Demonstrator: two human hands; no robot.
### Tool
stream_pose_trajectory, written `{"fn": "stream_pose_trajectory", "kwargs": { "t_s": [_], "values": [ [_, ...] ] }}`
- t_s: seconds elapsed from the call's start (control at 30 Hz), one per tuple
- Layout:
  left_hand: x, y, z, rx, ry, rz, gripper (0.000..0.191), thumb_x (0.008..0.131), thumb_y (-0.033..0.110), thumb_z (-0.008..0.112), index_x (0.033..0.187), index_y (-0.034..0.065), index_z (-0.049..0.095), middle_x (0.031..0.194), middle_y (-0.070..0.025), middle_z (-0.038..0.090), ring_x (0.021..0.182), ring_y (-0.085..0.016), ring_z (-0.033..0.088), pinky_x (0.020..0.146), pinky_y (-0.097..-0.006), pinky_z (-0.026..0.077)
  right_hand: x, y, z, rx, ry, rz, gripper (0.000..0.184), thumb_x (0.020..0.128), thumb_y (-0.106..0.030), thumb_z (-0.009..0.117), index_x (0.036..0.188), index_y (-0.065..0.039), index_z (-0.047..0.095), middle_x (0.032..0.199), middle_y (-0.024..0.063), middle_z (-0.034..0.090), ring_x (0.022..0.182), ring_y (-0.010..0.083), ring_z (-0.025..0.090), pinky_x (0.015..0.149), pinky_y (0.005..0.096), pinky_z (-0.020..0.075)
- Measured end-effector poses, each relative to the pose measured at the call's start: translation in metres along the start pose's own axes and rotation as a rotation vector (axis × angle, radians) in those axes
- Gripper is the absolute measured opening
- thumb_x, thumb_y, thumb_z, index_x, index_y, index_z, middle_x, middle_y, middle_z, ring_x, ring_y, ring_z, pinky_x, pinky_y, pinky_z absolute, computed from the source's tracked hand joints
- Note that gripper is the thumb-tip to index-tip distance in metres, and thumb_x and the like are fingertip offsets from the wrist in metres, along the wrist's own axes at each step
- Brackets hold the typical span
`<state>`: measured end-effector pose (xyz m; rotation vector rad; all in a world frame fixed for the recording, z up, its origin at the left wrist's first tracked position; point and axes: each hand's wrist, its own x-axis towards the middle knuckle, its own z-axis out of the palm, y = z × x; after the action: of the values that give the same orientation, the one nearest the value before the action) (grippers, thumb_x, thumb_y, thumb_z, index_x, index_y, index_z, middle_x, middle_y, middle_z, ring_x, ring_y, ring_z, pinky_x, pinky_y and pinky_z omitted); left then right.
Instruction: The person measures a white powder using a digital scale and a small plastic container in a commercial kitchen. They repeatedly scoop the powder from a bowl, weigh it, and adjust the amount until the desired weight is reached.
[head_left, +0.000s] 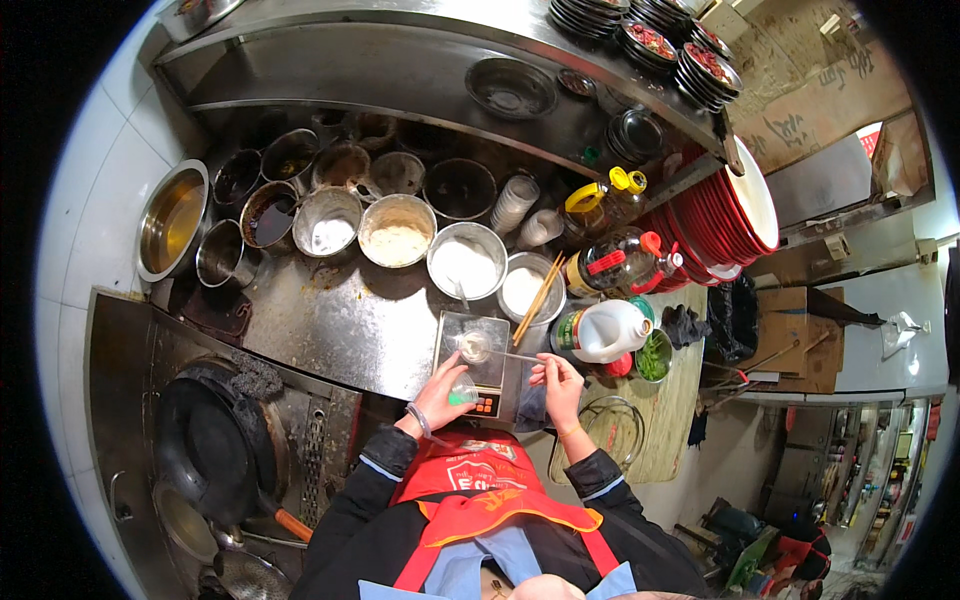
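Note:
My right hand (560, 384) grips the thin handle of a metal spoon (516, 355). The spoon reaches left to a small cup (474, 347) with white powder over the plate of a digital kitchen scale (493, 328). In my left hand (442, 391) is a clear plastic cup (465, 391), held above the near end of the scale, partly covering its display. The left fingertips are at the edge of the powder cup; whether they touch it I cannot tell. Beyond the scale stands a metal pot of white powder (466, 262) with a utensil in it.
Beside it are a bowl with chopsticks (541, 296) across it and a pot of pale yellow powder (397, 231). A white jug (600, 330) and oil bottles (611, 266) stand right. A black wok (217, 442) sits left on the stove. A steel shelf (360, 71) overhangs the back.

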<state>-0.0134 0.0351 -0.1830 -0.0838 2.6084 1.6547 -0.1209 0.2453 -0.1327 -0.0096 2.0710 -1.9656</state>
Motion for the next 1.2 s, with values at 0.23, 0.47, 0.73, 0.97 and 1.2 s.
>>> {"fn": "stream_pose_trajectory", "kwargs": {
  "t_s": [0.23,0.47,0.73,0.97,1.2],
  "values": [
    [-0.019,-0.012,-0.015,0.058,0.102,-0.128,0.068,0.066,0.020,0.077,0.124,0.0027,0.046,0.135,-0.0212,0.036,0.124,-0.037,0.039,0.103,-0.0389,0.036,-0.001,0.006,-0.015,0.149,0.129,0.106,0.026,0.096,-0.019,0.048,0.101,0.004,0.060,0.076,0.0070,0.062,0.058,0.0108,0.059,0.054,0.0237,0.0512],
    [-0.030,-0.021,-0.030,0.085,0.229,-0.183,0.069,0.066,0.020,0.077,0.123,-0.0005,0.045,0.126,-0.0197,0.044,0.117,-0.035,0.045,0.100,-0.0371,0.038,-0.004,0.005,-0.010,0.176,0.131,0.110,0.025,0.096,-0.019,0.049,0.101,0.003,0.060,0.074,0.0065,0.061,0.056,0.0109,0.058,0.053,0.0226,0.0499],
    [-0.041,-0.020,-0.035,0.058,0.222,-0.216,0.068,0.067,0.020,0.077,0.123,-0.0014,0.045,0.122,-0.0194,0.047,0.115,-0.034,0.046,0.098,-0.0369,0.039,-0.004,0.005,-0.006,0.146,0.101,0.068,0.025,0.096,-0.019,0.049,0.101,0.003,0.060,0.076,0.0063,0.062,0.057,0.0104,0.058,0.053,0.0242,0.0515],
    [-0.048,-0.023,-0.033,0.073,0.226,-0.213,0.068,0.067,0.020,0.076,0.123,-0.0017,0.045,0.120,-0.0196,0.048,0.114,-0.035,0.048,0.097,-0.0374,0.041,-0.012,-0.007,0.007,-0.198,-0.042,-0.141,0.017,0.093,-0.004,0.049,0.099,0.002,0.063,0.078,0.0055,0.061,0.061,0.0102,0.058,0.055,0.0221,0.0468],
    [-0.044,-0.016,-0.035,0.039,0.191,-0.224,0.066,0.068,0.020,0.076,0.122,-0.0013,0.046,0.122,-0.0191,0.047,0.114,-0.035,0.048,0.097,-0.0374,0.041,-0.014,-0.019,0.016,-0.476,-0.114,-0.409,0.014,0.090,-0.003,0.052,0.097,0.001,0.064,0.075,0.0082,0.061,0.061,0.0123,0.060,0.055,0.0237,0.0477]
  ]
}}
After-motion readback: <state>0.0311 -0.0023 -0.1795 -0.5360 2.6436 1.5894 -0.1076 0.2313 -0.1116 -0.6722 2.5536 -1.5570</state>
